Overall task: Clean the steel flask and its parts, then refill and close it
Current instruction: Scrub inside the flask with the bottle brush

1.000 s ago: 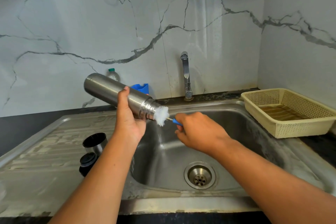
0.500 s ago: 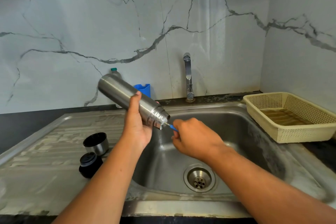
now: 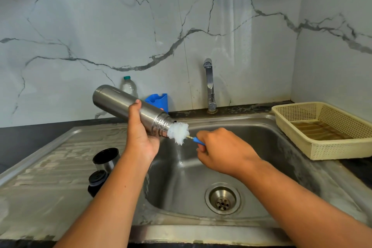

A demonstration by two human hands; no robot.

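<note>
left hand (image 3: 141, 139) grips the steel flask (image 3: 118, 101) tilted over the sink (image 3: 261, 147); right hand (image 3: 223, 151) clamps the brush (image 3: 178, 133), bristles at its mouth. plastic bottle (image 3: 128, 86) label unreadable.

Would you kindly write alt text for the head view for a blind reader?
The left hand holds a tilted steel flask over a sink while the right hand holds a brush at its mouth, white bristles showing. A cup and a stopper stand on the drainboard; a basket sits beside the sink.

cream basket (image 3: 342, 150), blue holder (image 3: 159, 99), plastic bottle (image 3: 128, 86)
</note>
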